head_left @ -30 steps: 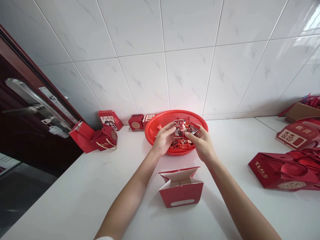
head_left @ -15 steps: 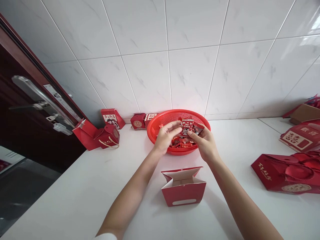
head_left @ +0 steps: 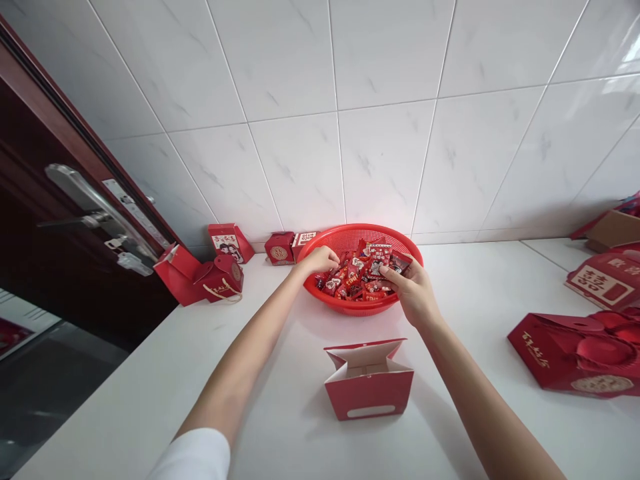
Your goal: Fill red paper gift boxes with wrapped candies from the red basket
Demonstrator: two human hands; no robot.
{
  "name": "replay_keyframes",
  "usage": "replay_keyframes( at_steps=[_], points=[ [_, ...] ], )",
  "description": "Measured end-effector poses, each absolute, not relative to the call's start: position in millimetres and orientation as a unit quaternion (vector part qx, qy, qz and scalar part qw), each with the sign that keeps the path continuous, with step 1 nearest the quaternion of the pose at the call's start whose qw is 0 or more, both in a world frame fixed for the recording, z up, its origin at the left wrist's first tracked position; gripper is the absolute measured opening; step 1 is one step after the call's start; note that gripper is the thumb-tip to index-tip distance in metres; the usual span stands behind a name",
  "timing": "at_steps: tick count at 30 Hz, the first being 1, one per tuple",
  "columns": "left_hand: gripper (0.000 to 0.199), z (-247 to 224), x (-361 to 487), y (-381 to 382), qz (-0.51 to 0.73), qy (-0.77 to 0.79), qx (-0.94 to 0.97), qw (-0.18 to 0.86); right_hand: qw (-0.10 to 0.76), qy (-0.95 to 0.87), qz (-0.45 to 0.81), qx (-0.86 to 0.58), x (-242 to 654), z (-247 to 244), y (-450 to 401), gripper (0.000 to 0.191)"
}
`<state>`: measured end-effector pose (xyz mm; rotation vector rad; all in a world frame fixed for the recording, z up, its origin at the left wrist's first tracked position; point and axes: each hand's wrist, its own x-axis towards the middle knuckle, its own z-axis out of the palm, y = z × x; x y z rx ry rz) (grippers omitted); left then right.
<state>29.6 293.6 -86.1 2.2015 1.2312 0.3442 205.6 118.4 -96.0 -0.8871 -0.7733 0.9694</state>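
Observation:
A red plastic basket [head_left: 345, 308] full of red-wrapped candies [head_left: 350, 275] stands against the tiled wall. My right hand [head_left: 414, 288] is over its right side, thumb and fingers closed on a few wrapped candies [head_left: 381, 255]. At the basket's left side my left hand [head_left: 321, 259] reaches in over the rim, fingers curled down by the candies; whatever they hold is hidden. Nearer to me, between my forearms, a red paper gift box [head_left: 370, 397] stands upright with its top open and its pale inside showing. Neither hand touches this box.
Several small red gift boxes [head_left: 221, 277] stand at the left end of the white counter [head_left: 280, 427], near a dark door with a metal handle [head_left: 100, 213]. More red boxes [head_left: 565, 350] and a brown carton [head_left: 614, 230] are on the right.
My left hand has moved away from the candies in my right hand, leftward to the basket's left side, and its fingers have curled. My right hand still holds its candies.

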Motion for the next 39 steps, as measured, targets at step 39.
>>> replay_keyframes(
  at_steps=[39],
  points=[
    [0.027,-90,43,295,0.336,0.384,0.715,0.478,0.728,-0.307,0.476,-0.385,207,-92,117,0.051]
  ],
)
